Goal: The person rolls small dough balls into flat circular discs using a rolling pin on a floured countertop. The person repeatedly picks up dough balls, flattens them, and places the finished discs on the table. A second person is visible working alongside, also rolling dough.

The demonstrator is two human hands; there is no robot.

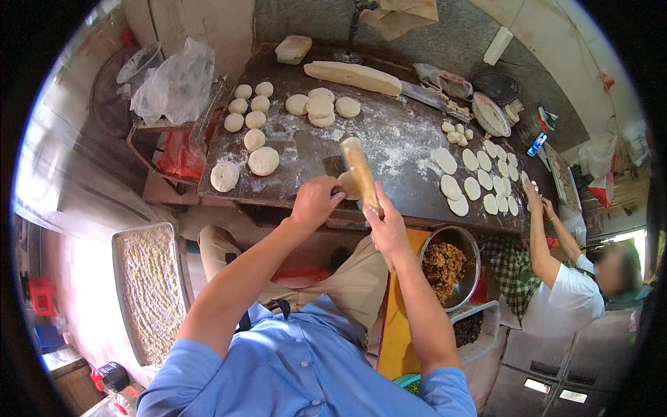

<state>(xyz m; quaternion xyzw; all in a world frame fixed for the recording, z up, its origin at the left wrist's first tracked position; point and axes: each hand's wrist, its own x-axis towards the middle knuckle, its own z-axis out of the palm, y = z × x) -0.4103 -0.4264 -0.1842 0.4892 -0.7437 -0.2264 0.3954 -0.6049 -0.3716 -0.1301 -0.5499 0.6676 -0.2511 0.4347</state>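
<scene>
My right hand (385,224) grips the lower end of a wooden rolling pin (357,169), whose far end is floury and slightly blurred. The pin slants across a flattened dough round (348,185) near the table's front edge and hides part of it. At that round's left edge, my left hand (315,200) has its fingers and thumb curled at the dough. Farther back lie a small pile of dough discs (319,107) and a long dough log (354,77). Two short columns of dough balls (255,120) and two larger flattened pieces (263,161) sit to the left.
Many rolled wrappers (471,187) cover the right side of the floured table (307,151), where a co-worker's hands (532,197) handle dough. A metal bowl of brown filling (443,271) stands right of my legs. A large tray (151,292) is at left. A cleaver-like blade (424,95) lies behind.
</scene>
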